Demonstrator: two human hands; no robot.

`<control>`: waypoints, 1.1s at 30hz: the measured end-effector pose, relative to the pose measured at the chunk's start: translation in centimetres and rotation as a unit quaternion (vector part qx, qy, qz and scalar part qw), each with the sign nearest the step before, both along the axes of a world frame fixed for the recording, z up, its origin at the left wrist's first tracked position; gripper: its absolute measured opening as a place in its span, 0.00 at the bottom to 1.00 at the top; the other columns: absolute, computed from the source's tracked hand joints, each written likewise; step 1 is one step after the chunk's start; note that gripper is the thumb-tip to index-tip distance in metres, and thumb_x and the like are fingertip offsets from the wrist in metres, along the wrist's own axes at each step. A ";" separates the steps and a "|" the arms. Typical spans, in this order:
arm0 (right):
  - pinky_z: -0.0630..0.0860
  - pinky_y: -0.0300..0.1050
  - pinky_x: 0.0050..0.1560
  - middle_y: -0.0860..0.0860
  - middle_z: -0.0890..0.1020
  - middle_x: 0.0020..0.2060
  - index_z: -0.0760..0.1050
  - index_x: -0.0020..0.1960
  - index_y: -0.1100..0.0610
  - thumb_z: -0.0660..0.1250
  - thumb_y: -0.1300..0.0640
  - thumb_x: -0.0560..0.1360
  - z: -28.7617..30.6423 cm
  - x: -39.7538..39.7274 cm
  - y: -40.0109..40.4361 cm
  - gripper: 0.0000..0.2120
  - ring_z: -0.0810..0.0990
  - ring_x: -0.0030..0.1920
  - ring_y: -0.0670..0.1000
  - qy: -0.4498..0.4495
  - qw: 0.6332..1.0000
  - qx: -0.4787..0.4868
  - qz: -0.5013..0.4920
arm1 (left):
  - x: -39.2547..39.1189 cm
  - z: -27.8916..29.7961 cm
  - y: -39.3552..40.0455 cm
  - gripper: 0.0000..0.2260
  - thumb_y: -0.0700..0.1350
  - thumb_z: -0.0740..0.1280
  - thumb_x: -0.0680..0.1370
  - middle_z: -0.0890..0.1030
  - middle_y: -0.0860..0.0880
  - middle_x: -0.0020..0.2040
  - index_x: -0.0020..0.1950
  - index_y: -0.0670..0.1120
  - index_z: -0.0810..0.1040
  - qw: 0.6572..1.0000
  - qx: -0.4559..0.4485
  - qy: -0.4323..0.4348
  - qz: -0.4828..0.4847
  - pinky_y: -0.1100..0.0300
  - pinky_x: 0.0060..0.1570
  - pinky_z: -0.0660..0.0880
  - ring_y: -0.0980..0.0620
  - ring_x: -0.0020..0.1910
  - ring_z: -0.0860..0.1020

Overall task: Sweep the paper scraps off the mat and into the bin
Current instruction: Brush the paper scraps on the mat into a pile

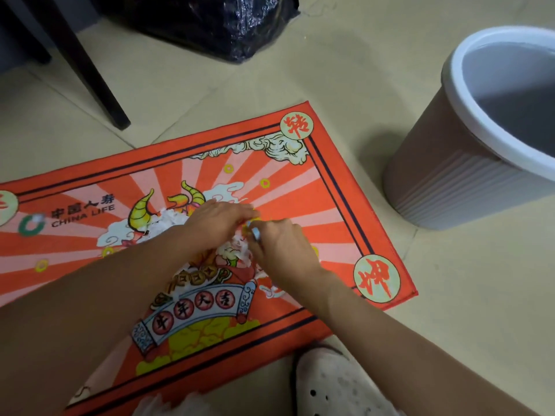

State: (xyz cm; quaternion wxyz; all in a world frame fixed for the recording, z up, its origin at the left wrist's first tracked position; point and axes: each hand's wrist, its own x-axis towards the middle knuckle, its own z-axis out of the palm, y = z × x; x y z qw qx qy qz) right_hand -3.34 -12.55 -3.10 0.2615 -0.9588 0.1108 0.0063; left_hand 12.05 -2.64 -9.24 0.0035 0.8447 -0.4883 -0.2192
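On the red printed mat (300,187), near its middle, both hands work over a loose heap of white paper scraps (172,219). Left hand (214,223) lies palm-down over the heap, fingers extended rather than curled — pressing or raking, not gripping. Right hand (282,244) sits just beside it, fingers bent toward the small scraps (237,246) showing between the two hands; whether it pinches any of them cannot be told, as the fingertips are blurred. One stray scrap (36,218) lies well apart, near the mat's left end.

Handling judgement: scraps look thin, torn, very light — they will flutter, cling to the mat's pile and slip out of a loose grasp. No stiffness to push against; a single piece will not slide cleanly. Best taken as a bunch: rake them together with flat fingers, then cup from both sides and squeeze lightly so nothing drops in transit.

Bin (468,163), brown-sided with a pale rim, stands on the tiled floor (345,70) off the mat's right end, mouth open. A black plastic bag (216,22) and a dark furniture leg (90,76) lie beyond the mat.
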 end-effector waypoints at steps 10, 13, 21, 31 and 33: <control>0.72 0.52 0.36 0.59 0.80 0.35 0.76 0.45 0.58 0.59 0.55 0.80 1.2 -0.6 -1.9 0.10 0.78 0.36 0.63 -0.006 1.000 -0.006 -0.015 | -1.4 -0.6 3.3 0.22 0.49 0.49 0.83 0.66 0.51 0.76 0.76 0.53 0.65 0.993 -0.111 0.017 0.021 0.46 0.73 0.60 0.45 0.76 0.61; 0.73 0.51 0.35 0.55 0.78 0.31 0.75 0.44 0.58 0.59 0.55 0.81 2.1 -2.4 -4.2 0.10 0.75 0.32 0.61 -0.019 0.999 -0.028 -0.030 | -3.0 -1.4 5.3 0.22 0.43 0.56 0.84 0.63 0.51 0.78 0.78 0.52 0.61 0.988 -0.150 -0.036 -0.002 0.45 0.75 0.58 0.46 0.78 0.57; 0.68 0.46 0.33 0.53 0.80 0.32 0.79 0.46 0.52 0.62 0.52 0.80 1.1 -7.2 -8.7 0.08 0.78 0.35 0.60 -0.013 0.989 -0.116 -0.092 | -8.0 -2.4 10.8 0.24 0.52 0.48 0.85 0.49 0.56 0.81 0.81 0.55 0.48 0.992 -0.127 -0.024 -0.014 0.46 0.76 0.54 0.49 0.80 0.45; 0.77 0.51 0.39 0.50 0.82 0.31 0.78 0.45 0.50 0.59 0.50 0.80 -0.4 -9.7 -6.1 0.10 0.80 0.34 0.56 0.025 0.992 -0.041 -0.119 | -13.1 -3.2 13.8 0.26 0.57 0.48 0.84 0.42 0.53 0.81 0.81 0.53 0.44 0.996 -0.065 -0.050 -0.023 0.51 0.76 0.42 0.49 0.80 0.42; 0.76 0.51 0.39 0.51 0.81 0.30 0.77 0.43 0.52 0.59 0.51 0.80 -0.2 -8.8 -5.0 0.12 0.80 0.34 0.57 0.013 0.994 -0.043 -0.097 | -13.5 -3.6 14.3 0.28 0.60 0.45 0.84 0.40 0.53 0.81 0.81 0.53 0.41 0.998 -0.059 -0.032 0.018 0.53 0.75 0.41 0.50 0.80 0.42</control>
